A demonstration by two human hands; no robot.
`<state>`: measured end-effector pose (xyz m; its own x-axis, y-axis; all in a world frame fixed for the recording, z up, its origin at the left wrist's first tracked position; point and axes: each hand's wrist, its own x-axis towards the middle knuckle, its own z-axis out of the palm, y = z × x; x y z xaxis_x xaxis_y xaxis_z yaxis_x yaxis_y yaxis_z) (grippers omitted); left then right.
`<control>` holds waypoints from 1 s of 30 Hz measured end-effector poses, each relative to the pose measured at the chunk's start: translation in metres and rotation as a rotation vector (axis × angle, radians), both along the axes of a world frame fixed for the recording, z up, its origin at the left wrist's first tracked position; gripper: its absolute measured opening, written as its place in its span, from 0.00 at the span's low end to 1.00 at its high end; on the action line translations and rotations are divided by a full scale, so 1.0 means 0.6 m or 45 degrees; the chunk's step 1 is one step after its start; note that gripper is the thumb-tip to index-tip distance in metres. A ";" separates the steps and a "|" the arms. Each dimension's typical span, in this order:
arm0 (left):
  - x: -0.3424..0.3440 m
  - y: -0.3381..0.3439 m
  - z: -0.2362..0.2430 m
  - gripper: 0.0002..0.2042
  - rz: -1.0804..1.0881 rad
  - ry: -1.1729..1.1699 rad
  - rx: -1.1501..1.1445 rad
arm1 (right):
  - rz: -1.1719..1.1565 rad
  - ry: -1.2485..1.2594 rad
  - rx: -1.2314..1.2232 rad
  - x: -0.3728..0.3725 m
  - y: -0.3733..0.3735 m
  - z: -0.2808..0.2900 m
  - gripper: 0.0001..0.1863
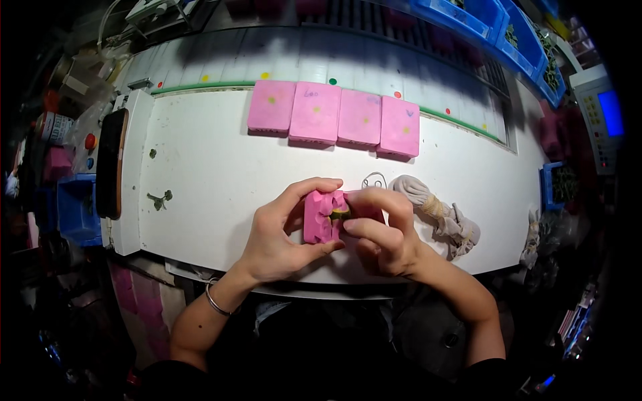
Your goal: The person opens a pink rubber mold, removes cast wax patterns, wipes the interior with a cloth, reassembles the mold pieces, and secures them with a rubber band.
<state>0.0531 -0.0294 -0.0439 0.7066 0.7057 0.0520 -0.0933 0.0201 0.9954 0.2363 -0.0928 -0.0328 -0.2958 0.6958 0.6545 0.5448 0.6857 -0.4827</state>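
Observation:
Near the front edge of the white worktable (207, 200), a small pink rubber mould (317, 224) with a jagged, carved inner face is held up. My left hand (277, 234) grips it from the left, thumb below and fingers above. My right hand (391, 234) closes on its right side with bent fingers, and some pink shows behind them. Between the two hands a dark green piece (341, 214) with a yellowish edge sits in the mould's opening. The right fingertips hide part of it.
Several pink blocks (314, 112) stand in a row at the back. A rolled cloth bundle (438, 214) and a bent wire (374, 179) lie to the right. Green scraps (159, 199) and a phone (112, 164) are left. Blue bins (528, 47) hang at the upper right.

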 end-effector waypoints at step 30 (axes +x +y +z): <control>-0.005 -0.008 -0.022 0.34 0.017 -0.289 -0.370 | -0.257 -0.052 -0.517 0.003 -0.021 0.015 0.34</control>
<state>0.0501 -0.0343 -0.0569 0.6908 0.7231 0.0025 -0.3134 0.2962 0.9022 0.2381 -0.1055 -0.0235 -0.1475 0.9400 0.3078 0.6722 0.3235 -0.6660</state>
